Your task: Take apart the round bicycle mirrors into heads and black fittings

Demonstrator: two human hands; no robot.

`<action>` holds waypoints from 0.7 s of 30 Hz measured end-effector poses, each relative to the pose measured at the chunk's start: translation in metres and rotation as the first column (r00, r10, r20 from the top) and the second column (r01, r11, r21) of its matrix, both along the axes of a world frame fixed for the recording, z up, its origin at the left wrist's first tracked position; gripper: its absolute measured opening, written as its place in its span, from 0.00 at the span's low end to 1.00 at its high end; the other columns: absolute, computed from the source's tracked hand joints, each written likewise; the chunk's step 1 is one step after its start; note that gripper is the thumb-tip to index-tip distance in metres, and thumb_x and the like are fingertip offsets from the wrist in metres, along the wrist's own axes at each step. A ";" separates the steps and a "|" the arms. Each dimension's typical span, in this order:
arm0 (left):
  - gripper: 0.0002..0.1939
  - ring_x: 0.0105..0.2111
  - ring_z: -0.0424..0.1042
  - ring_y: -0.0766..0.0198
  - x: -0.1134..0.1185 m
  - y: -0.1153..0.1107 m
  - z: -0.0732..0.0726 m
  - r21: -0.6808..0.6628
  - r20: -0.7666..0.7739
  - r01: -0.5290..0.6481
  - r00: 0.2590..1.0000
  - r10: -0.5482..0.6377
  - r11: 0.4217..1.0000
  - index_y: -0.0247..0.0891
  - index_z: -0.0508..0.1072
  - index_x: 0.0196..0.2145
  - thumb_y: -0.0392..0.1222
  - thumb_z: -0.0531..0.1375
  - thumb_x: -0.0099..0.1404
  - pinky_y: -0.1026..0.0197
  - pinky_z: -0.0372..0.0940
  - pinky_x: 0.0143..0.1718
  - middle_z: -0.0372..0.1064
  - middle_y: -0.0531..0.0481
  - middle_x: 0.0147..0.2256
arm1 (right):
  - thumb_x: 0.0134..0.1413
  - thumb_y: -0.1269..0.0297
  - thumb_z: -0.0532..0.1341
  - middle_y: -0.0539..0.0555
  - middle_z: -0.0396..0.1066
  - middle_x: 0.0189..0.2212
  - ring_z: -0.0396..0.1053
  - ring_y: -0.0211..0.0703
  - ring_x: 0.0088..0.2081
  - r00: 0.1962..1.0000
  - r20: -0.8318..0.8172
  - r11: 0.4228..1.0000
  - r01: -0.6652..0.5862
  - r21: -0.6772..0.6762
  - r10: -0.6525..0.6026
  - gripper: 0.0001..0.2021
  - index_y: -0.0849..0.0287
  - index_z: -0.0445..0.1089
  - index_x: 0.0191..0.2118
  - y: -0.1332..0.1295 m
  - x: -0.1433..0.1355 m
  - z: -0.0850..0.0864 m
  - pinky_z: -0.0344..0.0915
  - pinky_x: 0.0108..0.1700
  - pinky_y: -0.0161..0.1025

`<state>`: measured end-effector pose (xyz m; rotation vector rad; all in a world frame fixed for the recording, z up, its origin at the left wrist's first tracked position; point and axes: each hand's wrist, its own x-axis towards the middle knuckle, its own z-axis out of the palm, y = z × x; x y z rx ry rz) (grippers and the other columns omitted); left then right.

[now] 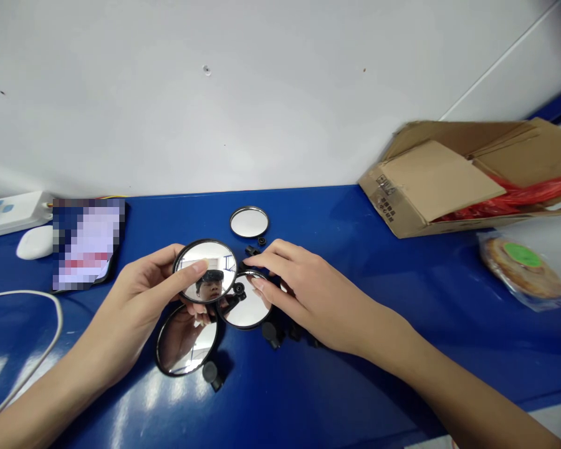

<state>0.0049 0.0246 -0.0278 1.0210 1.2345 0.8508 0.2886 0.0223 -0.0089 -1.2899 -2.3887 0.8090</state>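
Your left hand (pixel 143 288) has its grip on a round mirror (pixel 216 282), thumb across its face, above the surface (pixel 336 218). Your right hand (pixel 306 284) curls over the middle mirror (pixel 253 310); whether its grip grasps anything, I cannot tell. Handling looks partway: the raised mirror shows a black ball joint (pixel 239 289) at its right rim. The far mirror (pixel 249 222) and near-left mirror (pixel 186 343) lie unheld; whether either is finished is unclear.

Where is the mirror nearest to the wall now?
The far mirror lies slightly left of centre in the head view, on the blue table, beyond the left hand and right hand.
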 end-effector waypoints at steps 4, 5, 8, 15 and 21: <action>0.19 0.33 0.81 0.58 0.000 -0.002 0.000 -0.005 0.000 0.005 1.000 -0.005 1.000 0.44 0.88 0.48 0.58 0.81 0.69 0.61 0.79 0.35 0.86 0.49 0.39 | 0.89 0.63 0.58 0.58 0.78 0.55 0.78 0.53 0.54 1.000 0.010 1.000 0.002 -0.002 -0.002 0.13 0.55 0.78 0.64 0.000 -0.001 0.001 0.74 0.57 0.52; 0.19 0.34 0.81 0.58 0.000 -0.002 0.000 -0.002 -0.004 0.005 1.000 -0.005 1.000 0.44 0.88 0.48 0.57 0.81 0.69 0.61 0.79 0.35 0.86 0.49 0.40 | 0.89 0.63 0.58 0.58 0.78 0.55 0.78 0.53 0.54 1.000 0.009 1.000 0.002 0.001 -0.002 0.13 0.55 0.78 0.64 0.000 -0.001 0.002 0.74 0.57 0.52; 0.18 0.34 0.81 0.57 0.000 -0.002 0.000 -0.003 -0.014 0.011 1.000 -0.011 1.000 0.44 0.88 0.48 0.57 0.81 0.69 0.61 0.79 0.36 0.85 0.49 0.40 | 0.89 0.63 0.58 0.58 0.78 0.54 0.78 0.53 0.54 1.000 0.006 1.000 0.004 0.008 -0.004 0.13 0.54 0.78 0.64 -0.001 -0.001 0.003 0.75 0.57 0.51; 0.18 0.35 0.80 0.58 0.001 -0.001 0.001 0.006 -0.021 0.036 0.999 -0.035 0.999 0.45 0.85 0.44 0.59 0.80 0.70 0.64 0.79 0.36 0.84 0.50 0.39 | 0.89 0.63 0.57 0.59 0.77 0.54 0.77 0.53 0.54 1.000 0.013 1.000 -0.008 -0.010 0.008 0.14 0.55 0.78 0.65 -0.001 0.000 0.003 0.74 0.58 0.53; 0.17 0.35 0.79 0.59 0.001 -0.001 0.001 0.000 -0.029 0.045 0.999 -0.045 0.999 0.45 0.85 0.45 0.58 0.79 0.71 0.64 0.79 0.35 0.83 0.50 0.40 | 0.90 0.62 0.57 0.58 0.77 0.55 0.76 0.53 0.55 1.000 0.007 1.000 -0.014 -0.022 0.015 0.15 0.56 0.78 0.65 0.000 0.000 0.003 0.73 0.59 0.54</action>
